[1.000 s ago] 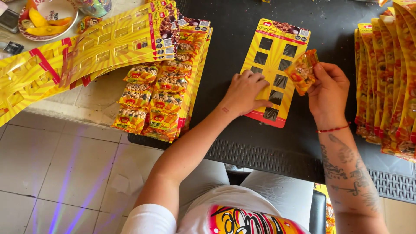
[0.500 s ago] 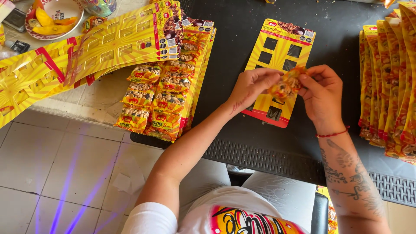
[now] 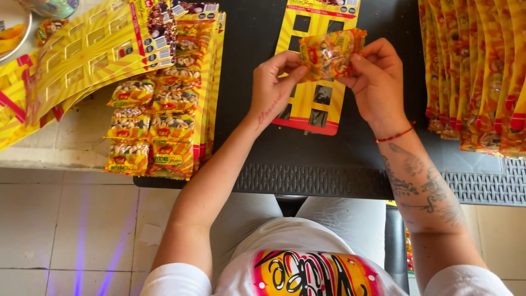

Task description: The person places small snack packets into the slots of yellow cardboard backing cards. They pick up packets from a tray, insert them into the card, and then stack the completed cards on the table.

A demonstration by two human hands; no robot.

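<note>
Both hands hold one small clear packet of nuts (image 3: pixel 330 53) with orange and red print, lifted just above a yellow display card (image 3: pixel 313 104). My left hand (image 3: pixel 272 87) pinches the packet's left edge. My right hand (image 3: pixel 378 82) pinches its right edge and wears a red thread bracelet at the wrist. The card lies flat on a black mat (image 3: pixel 257 33) and has several dark rectangular cut-outs and a red lower border.
A stack of filled cards with nut packets (image 3: pixel 159 120) lies left of the card. Empty yellow cards (image 3: pixel 71 60) fan out at the far left beside a bowl (image 3: pixel 13 38). More filled cards (image 3: pixel 482 77) overlap at the right. A ribbed mat edge (image 3: pixel 329 181) runs along the near side.
The packet was in my right hand alone while my left rested on the card. My left hand has lifted off the card, and now both hands grip the packet above it.
</note>
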